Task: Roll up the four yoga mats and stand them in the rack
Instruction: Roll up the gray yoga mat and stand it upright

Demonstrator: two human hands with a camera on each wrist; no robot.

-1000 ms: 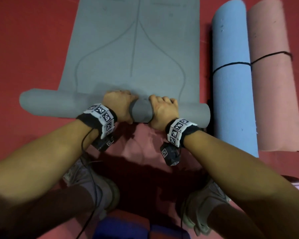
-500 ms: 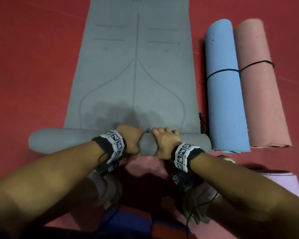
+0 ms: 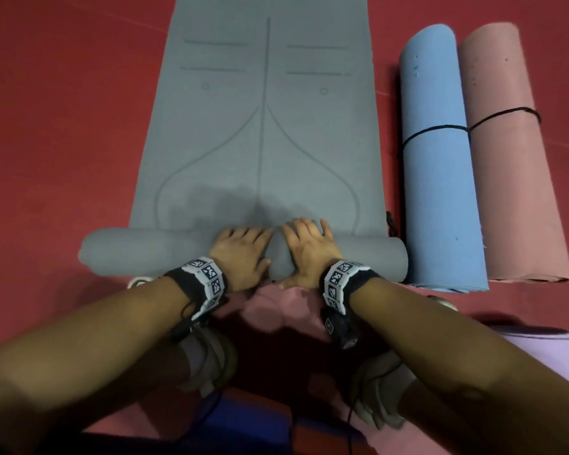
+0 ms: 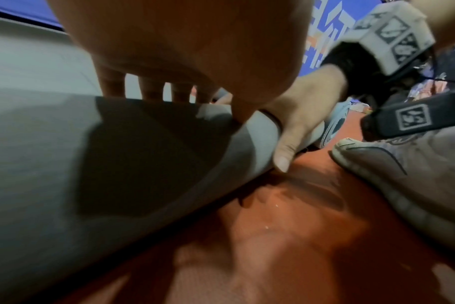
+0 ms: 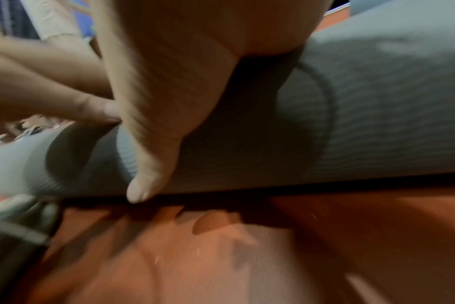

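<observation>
Grey mat: matt foam, fine ribbed texture on the rolled part. Blue mat and pink mat: matt, finely pebbled foam. Floor: red, matt, smooth. Shoe: worn grey fabric, rubber toe.

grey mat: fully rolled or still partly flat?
Partly rolled. The grey mat has a roll only at its near end, under the left hand and right hand; the rest lies flat on the floor.
</observation>
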